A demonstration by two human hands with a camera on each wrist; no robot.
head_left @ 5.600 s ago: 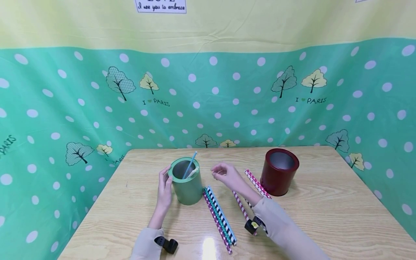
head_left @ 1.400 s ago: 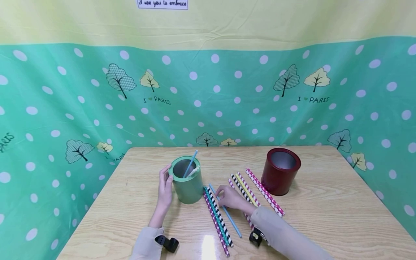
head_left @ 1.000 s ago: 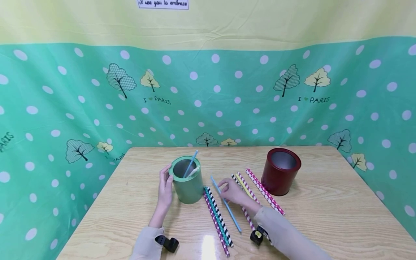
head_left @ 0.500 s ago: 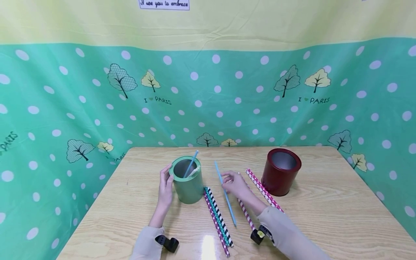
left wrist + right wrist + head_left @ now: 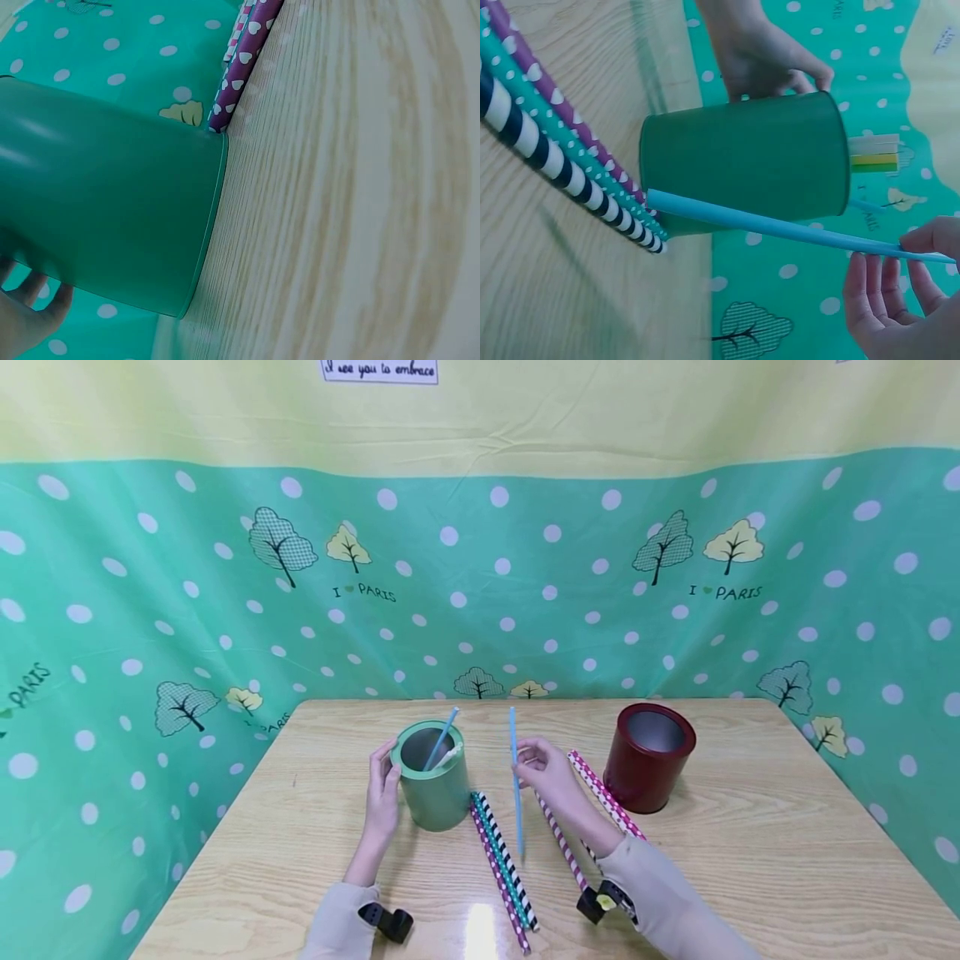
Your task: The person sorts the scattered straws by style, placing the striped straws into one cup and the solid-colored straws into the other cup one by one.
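My right hand (image 5: pixel 542 774) pinches a plain blue straw (image 5: pixel 515 781) and holds it nearly upright above the table, just right of the green cup (image 5: pixel 433 774). In the right wrist view the blue straw (image 5: pixel 780 229) crosses in front of the green cup (image 5: pixel 744 159), pinched at my fingertips (image 5: pixel 919 244). My left hand (image 5: pixel 381 793) grips the left side of the green cup, which holds a blue straw (image 5: pixel 441 737) and a pale one. The left wrist view shows the cup wall (image 5: pixel 105 202) and my fingers (image 5: pixel 22 315) on it.
Three patterned straws (image 5: pixel 502 860) lie side by side right of the green cup, also seen as straws (image 5: pixel 547 150) in the right wrist view. More pink dotted and striped straws (image 5: pixel 600 793) lie under my right arm. An empty dark red cup (image 5: pixel 647 757) stands at the right.
My right hand picked the blue straw off the table, raised it and swung it from slanted to nearly upright. The left hand and green cup stayed put.
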